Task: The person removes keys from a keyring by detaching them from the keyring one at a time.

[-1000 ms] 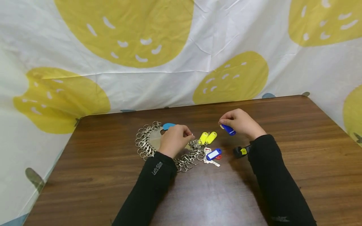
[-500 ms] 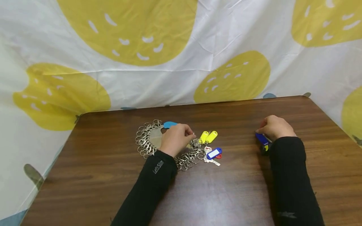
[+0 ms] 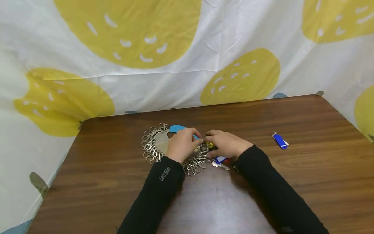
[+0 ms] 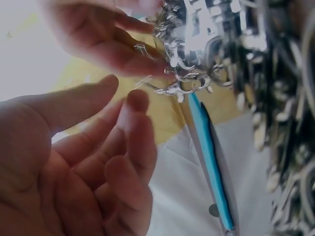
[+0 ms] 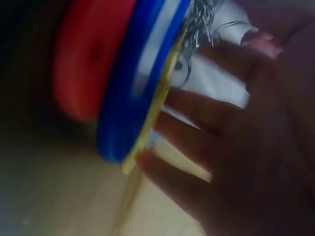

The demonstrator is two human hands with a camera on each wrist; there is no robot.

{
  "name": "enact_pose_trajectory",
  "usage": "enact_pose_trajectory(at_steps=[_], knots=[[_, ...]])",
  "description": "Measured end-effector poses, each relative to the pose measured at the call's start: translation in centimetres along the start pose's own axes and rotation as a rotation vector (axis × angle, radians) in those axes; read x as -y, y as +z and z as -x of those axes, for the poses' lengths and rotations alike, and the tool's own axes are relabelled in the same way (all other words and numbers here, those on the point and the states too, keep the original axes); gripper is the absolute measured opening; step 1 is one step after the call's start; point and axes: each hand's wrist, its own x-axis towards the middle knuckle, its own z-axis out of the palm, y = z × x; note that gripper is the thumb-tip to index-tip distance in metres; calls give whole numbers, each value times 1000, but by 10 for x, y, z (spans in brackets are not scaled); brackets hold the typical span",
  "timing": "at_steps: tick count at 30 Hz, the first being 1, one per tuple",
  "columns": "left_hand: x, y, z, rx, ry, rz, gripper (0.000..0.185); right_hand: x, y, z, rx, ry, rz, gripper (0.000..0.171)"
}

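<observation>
A flat, pale key-holder disc [image 3: 160,142] lies on the table with metal snap clasps [image 3: 150,152] and rings along its edge and a blue handle [image 3: 177,128] at the back. At its right side my left hand [image 3: 181,144] hovers, thumb and index tips close together; in the left wrist view a small gap shows between them, beside a clasp [image 4: 184,86]. Opposite it, my right hand [image 3: 226,144] reaches over the clasps, fingers at a yellow key tag [image 3: 210,144]. Under that hand lie a blue key tag [image 3: 221,159], a red tag [image 5: 88,59] and silver keys [image 3: 219,165].
Another blue key tag [image 3: 280,141] with a ring lies alone on the right of the brown wooden table [image 3: 96,182]. A patterned cloth [image 3: 172,87] hangs behind the table.
My right hand carried a blue key tag to the right, put it down there, and came back left to the clasps. My left hand has stayed nearly in place.
</observation>
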Motion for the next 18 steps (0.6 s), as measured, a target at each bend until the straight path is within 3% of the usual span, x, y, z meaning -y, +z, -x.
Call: enact_pose_trajectory(at_steps=[4, 8, 14, 18], knots=[[1, 0, 1, 14, 12, -10, 27, -5, 1, 0, -60, 21, 34, 25], [-2, 1, 1, 54, 36, -23, 24, -14, -6, 7, -21, 35, -82, 8], [-11, 5, 3, 103, 113, -74, 16, -23, -13, 19, 55, 74, -157, 5], [-13, 8, 4, 162, 188, -151, 22, -23, -12, 22, 110, 112, -196, 5]])
